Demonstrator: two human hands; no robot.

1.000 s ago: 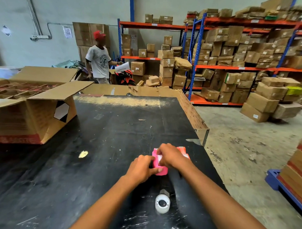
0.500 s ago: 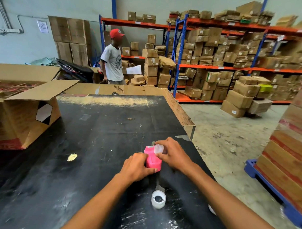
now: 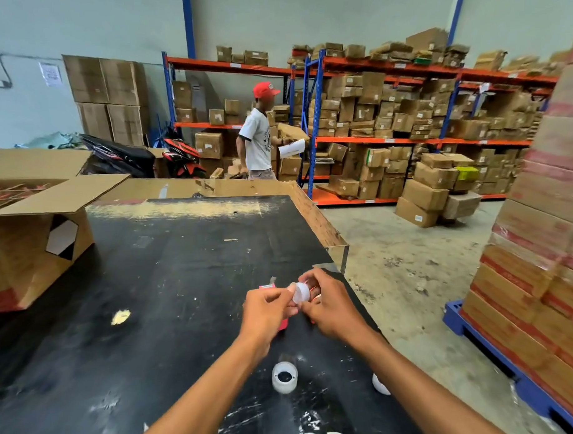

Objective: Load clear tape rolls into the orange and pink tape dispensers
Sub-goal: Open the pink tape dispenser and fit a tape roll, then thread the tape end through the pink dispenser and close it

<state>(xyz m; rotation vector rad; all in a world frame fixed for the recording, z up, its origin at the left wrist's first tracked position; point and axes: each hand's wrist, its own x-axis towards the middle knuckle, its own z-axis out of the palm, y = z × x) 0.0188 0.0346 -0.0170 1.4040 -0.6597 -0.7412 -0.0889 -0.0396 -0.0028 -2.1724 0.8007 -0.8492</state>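
Both my hands meet over the near right part of the black table [image 3: 170, 285]. A small clear tape roll [image 3: 301, 292] is pinched between my left hand [image 3: 265, 310] and my right hand [image 3: 330, 304]. The pink tape dispenser [image 3: 267, 286] lies under my left hand, mostly hidden; only its top edge and a bit near my wrist show. An orange-red bit shows between my right fingers. A second clear tape roll [image 3: 284, 377] stands on the table close to me, between my forearms. Part of a third roll [image 3: 380, 385] peeks out beside my right forearm.
An open cardboard box [image 3: 36, 245] stands at the table's left. The table's right edge [image 3: 338, 244] drops to a concrete floor. Stacked cartons on a blue pallet [image 3: 540, 273] rise at the right. A person in a red cap [image 3: 260, 143] walks by shelves of boxes behind.
My hands have lifted the small clear roll above the pink dispenser and both now pinch it. The person in the red cap has walked to the right; my head has turned.
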